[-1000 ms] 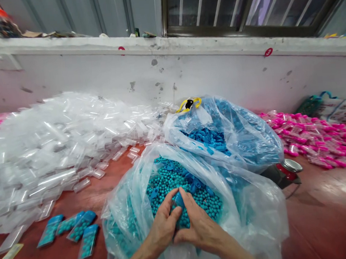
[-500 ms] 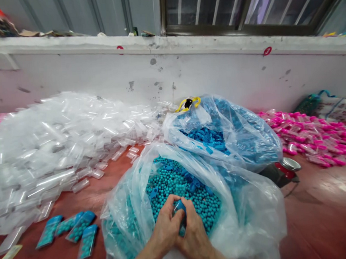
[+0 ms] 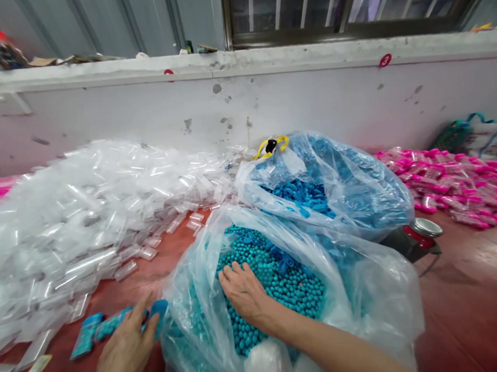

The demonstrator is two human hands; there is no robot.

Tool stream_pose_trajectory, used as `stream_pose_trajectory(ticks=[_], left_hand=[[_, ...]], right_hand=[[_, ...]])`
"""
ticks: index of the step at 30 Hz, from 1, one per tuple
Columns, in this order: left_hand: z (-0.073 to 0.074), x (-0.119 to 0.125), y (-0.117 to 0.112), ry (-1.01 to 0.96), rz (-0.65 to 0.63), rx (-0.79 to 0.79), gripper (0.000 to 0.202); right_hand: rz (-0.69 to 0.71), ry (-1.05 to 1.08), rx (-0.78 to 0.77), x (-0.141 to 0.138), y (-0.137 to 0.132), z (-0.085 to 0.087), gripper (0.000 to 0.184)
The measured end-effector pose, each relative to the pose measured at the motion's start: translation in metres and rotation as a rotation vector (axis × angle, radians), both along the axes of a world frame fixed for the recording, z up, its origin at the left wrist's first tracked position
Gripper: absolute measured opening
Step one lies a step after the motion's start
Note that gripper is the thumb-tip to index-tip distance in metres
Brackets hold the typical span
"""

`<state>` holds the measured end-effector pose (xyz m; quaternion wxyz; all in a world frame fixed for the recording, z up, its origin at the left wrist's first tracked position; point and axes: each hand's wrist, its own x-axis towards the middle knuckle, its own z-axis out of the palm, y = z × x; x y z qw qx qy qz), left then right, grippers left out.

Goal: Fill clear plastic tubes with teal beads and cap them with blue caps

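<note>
You are newly splitting the work: left hand [image 3: 125,342] by packets [image 3: 86,336], right hand [image 3: 244,294] on beads [image 3: 300,293] inside the bag's left rim [image 3: 211,275], both grips unclear.

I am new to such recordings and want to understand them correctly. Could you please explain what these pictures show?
No machine works here: a person uses two bare hands, seen by a camera worn on the head, looking forward and down. The right hand reaches into an open plastic bag of teal beads. The left hand is blurred beside small blue-topped packets. Whether either holds anything, I cannot tell. The red surface also bears clear sleeves and a pink pile.
</note>
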<state>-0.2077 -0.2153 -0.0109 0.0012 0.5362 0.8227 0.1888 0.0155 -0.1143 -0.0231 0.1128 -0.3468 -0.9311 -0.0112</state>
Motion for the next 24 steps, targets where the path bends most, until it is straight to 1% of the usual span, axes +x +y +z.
stream_pose_trajectory(ticks=[1, 2, 3, 5, 7, 8, 9, 11, 13, 15, 17, 19, 21, 24], left_hand=[[0.000, -0.001, 0.000, 0.102, 0.026, 0.036, 0.045], [0.001, 0.003, 0.000, 0.168, 0.024, 0.076, 0.046], [0.003, 0.009, 0.001, 0.192, -0.002, 0.123, 0.046], [0.006, 0.031, 0.005, 0.123, -0.086, 0.232, 0.041], [0.009, 0.061, 0.013, -0.044, -0.190, 0.260, 0.036], [0.010, 0.077, 0.018, -0.136, -0.245, 0.223, 0.034], [0.011, 0.093, 0.025, -0.221, -0.291, 0.154, 0.033], [0.010, 0.124, 0.040, -0.352, -0.368, -0.013, 0.030], [0.006, 0.149, 0.058, -0.400, -0.407, -0.141, 0.029], [-0.001, 0.167, 0.075, -0.400, -0.410, -0.213, 0.031], [-0.008, 0.178, 0.088, -0.382, -0.396, -0.247, 0.033], [-0.016, 0.184, 0.096, -0.358, -0.374, -0.265, 0.033], [-0.022, 0.188, 0.100, -0.335, -0.348, -0.261, 0.031], [-0.028, 0.192, 0.100, -0.317, -0.330, -0.207, 0.028]], right_hand=[[0.014, -0.031, 0.014, -0.008, 0.003, -0.004, 0.021], [0.030, -0.057, 0.012, -0.013, 0.004, -0.008, 0.019], [0.044, -0.073, 0.000, -0.015, 0.004, -0.009, 0.019], [0.047, -0.071, -0.051, -0.005, 0.000, -0.007, 0.022], [0.006, -0.016, -0.141, 0.018, -0.006, 0.000, 0.033], [-0.028, 0.026, -0.206, 0.032, -0.008, 0.003, 0.038], [-0.075, 0.086, -0.266, 0.047, -0.011, 0.006, 0.041], [-0.220, 0.175, -0.367, 0.077, -0.013, 0.007, 0.038], [-0.370, 0.154, -0.435, 0.101, -0.013, 0.004, 0.038], [-0.460, 0.056, -0.480, 0.118, -0.013, -0.001, 0.043], [-0.480, -0.016, -0.509, 0.129, -0.012, -0.004, 0.049], [-0.458, -0.047, -0.523, 0.136, -0.011, -0.003, 0.052], [-0.427, -0.067, -0.511, 0.142, -0.010, 0.000, 0.049], [-0.364, -0.086, -0.466, 0.147, -0.008, 0.003, 0.041]])
